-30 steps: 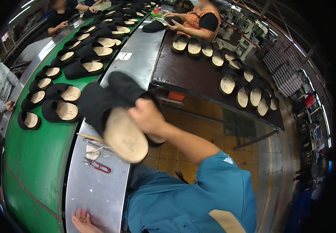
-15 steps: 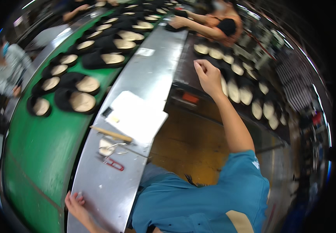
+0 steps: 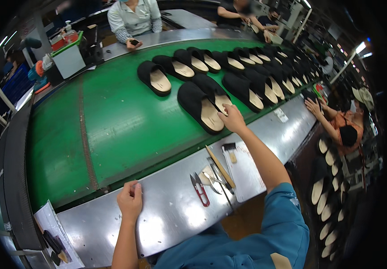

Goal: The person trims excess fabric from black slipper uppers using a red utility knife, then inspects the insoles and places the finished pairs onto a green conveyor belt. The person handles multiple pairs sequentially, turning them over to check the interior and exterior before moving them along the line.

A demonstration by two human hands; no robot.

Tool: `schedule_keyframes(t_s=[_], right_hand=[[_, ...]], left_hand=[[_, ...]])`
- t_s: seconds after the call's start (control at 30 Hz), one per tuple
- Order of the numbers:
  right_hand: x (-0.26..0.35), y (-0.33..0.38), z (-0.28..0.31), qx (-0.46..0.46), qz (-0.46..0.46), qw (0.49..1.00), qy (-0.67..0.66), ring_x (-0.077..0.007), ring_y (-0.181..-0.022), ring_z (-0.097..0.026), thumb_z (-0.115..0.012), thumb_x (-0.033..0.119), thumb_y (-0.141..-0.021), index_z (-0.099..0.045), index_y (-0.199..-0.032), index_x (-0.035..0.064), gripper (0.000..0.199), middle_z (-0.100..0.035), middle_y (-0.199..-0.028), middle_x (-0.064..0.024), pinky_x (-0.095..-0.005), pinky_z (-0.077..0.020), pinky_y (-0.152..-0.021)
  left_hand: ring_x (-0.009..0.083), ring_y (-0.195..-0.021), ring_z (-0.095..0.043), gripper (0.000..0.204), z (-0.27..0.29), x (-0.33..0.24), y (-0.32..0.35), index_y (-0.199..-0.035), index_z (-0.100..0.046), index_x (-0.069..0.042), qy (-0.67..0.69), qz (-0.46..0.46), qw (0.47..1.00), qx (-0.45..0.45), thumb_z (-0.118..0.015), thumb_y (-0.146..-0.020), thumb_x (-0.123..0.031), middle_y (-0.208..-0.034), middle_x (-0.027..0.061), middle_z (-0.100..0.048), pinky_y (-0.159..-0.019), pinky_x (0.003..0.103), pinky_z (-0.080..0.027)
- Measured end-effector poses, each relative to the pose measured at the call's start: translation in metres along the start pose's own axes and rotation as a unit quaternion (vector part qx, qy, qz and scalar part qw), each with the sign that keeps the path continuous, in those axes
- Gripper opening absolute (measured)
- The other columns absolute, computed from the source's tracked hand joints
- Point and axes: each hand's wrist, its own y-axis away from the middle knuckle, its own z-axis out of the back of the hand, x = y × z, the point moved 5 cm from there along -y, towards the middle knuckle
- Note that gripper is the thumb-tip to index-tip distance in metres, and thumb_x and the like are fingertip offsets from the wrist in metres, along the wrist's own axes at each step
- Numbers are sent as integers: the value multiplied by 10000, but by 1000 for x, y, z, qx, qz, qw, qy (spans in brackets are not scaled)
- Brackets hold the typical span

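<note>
My right hand (image 3: 233,119) is over the heel end of a black clog (image 3: 220,99) with a beige footbed, the far one of a pair on the green belt. Its index finger and thumb are apart; whether they touch the clog I cannot tell. The pair's nearer clog (image 3: 212,117) lies just left of that hand. My left hand (image 3: 130,199) is above the metal ledge, fingers curled and thumb against them; what they hold, if anything, is hidden. Between my arms lie red-handled thread snips (image 3: 199,190), a wooden stick (image 3: 220,166) and a metal tool (image 3: 212,177).
Rows of black clogs (image 3: 242,58) cover the right part of the green conveyor belt (image 3: 117,116). A white board (image 3: 242,172) lies under my right forearm. Papers (image 3: 52,224) with dark pieces are at lower left. Co-workers sit across the belt and at right, beside a rack of clogs (image 3: 323,201).
The view has swung to the left. My right hand has gone from over the aisle beside the ledge to the pair of clogs on the belt. My left hand's fingers are more curled.
</note>
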Motion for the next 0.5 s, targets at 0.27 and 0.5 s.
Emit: schedule_keyframes(t_s=[0.27, 0.5], right_hand=[[14, -70, -56, -27, -46, 980, 191, -361, -1084, -566, -561, 134, -826, -649, -952, 23, 190, -611, -1109, -170, -468, -466, -925], [119, -10, -4, 70, 95, 993, 26, -419, -923, -565, -538, 112, -849, -605, -901, -38, 173, -571, -918, -222, -482, -453, -798]], left_hand=[[110, -491, -519, 191, 0, 5, 2, -958, -670, -41, 38, -4, 999, -11, -716, -816, -159, -581, 24, -561, -494, 259, -409], [177, -516, -552, 227, 2, 8, 0, -969, -669, -80, 39, -4, 999, -34, -722, -819, -243, -582, 43, -566, -523, 295, -437]])
